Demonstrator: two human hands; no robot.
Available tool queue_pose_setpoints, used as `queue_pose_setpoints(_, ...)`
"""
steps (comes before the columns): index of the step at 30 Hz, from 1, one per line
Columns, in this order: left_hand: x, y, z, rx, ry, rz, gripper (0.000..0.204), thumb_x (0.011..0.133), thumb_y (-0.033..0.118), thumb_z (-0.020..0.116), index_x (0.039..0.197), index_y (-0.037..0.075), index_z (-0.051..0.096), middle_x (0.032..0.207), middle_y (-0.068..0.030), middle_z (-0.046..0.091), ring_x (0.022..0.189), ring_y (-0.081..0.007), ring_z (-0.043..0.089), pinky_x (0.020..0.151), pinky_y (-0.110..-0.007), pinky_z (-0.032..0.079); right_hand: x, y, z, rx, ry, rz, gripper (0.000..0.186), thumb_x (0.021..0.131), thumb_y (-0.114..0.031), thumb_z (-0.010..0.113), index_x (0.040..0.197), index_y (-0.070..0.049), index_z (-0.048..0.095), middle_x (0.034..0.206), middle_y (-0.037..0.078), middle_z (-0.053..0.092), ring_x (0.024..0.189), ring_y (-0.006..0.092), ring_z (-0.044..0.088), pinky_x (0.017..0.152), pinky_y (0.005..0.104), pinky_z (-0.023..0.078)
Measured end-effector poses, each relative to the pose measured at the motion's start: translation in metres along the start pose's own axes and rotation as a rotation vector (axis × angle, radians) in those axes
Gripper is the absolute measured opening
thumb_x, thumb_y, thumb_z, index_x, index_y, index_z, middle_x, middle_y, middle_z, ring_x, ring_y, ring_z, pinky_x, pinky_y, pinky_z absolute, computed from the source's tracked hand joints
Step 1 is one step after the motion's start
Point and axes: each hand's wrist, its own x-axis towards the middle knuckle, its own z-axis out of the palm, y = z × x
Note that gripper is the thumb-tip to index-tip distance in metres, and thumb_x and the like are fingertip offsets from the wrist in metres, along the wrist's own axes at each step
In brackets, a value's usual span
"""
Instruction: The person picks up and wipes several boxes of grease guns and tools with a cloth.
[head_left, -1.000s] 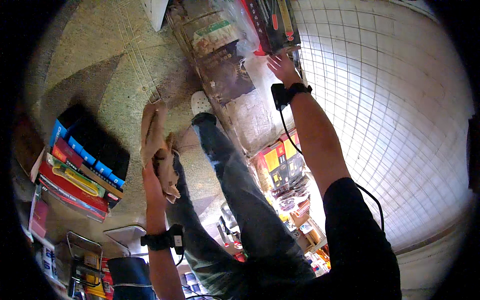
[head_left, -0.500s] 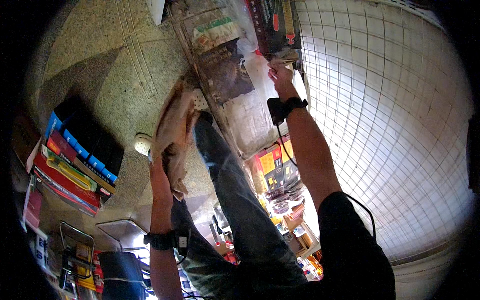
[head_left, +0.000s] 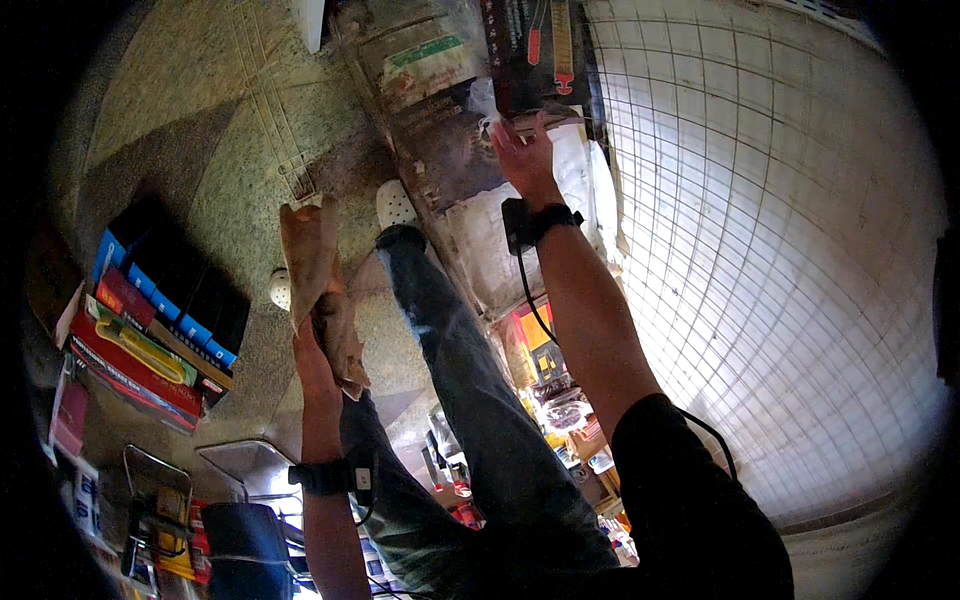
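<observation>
My left hand (head_left: 314, 350) is wrapped round a crumpled brown cloth (head_left: 312, 245), which hangs over the floor and hides most of the fingers. To the right, my right hand (head_left: 526, 163) reaches over a worn, dirty shelf (head_left: 480, 235). Its fingers are apart, close to the near edge of a dark flat box (head_left: 545, 70) with a red-tipped tool pictured or packed on it. Whether the fingertips touch that box is hard to make out. Clear plastic wrap (head_left: 483, 98) lies beside them.
A white wire grid (head_left: 740, 200) rises along the right. Stacked boxes (head_left: 150, 330), blue, black and red, stand on the floor at left. Thin metal rods (head_left: 270, 100) lie at the far left. My shoe (head_left: 396, 205) is against the shelf's edge. A folding chair (head_left: 245, 470) stands lower left.
My right hand has drawn slightly nearer and left, its fingers spreading beside the box. The brown cloth has swung left, off my shoe, still in my left hand.
</observation>
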Motion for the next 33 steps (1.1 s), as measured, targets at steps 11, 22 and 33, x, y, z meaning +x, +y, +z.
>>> queue_pose_setpoints(11,0.001,0.007,0.009,0.073,-0.004,0.015,0.054,0.092,0.041,0.041,0.129,0.002,0.04,0.125,-0.0151,0.046,0.113,-0.027,0.047,0.094,-0.034,0.039,0.009,-0.029,0.037,-0.054,-0.12,0.058,0.065,0.08,-0.055,0.057,0.115,-0.002,0.045,0.111,0.017,0.044,0.104,0.031,0.045,0.102,0.0426,0.031)
queue_pose_setpoints(22,-0.009,-0.004,-0.002,0.016,0.035,0.026,0.053,0.091,0.043,0.041,0.124,0.001,0.045,0.117,-0.0139,0.053,0.104,-0.025,0.053,0.09,-0.033,0.042,0.025,-0.069,0.025,-0.587,-0.315,-0.679,0.044,0.093,-0.035,0.045,0.114,0.004,0.047,0.107,0.016,0.057,0.099,0.0243,0.054,0.091,0.0348,0.045)
queue_pose_setpoints(33,-0.038,0.02,-0.007,0.061,0.013,-0.005,0.059,0.09,0.042,0.043,0.131,0.0,0.033,0.12,-0.0169,0.047,0.107,-0.0274,0.051,0.089,-0.035,0.043,0.007,-0.124,0.017,-0.073,-0.433,-0.293,0.039,0.085,-0.024,0.06,0.115,0.0,0.05,0.112,0.017,0.055,0.107,0.0258,0.052,0.093,0.0361,0.045)
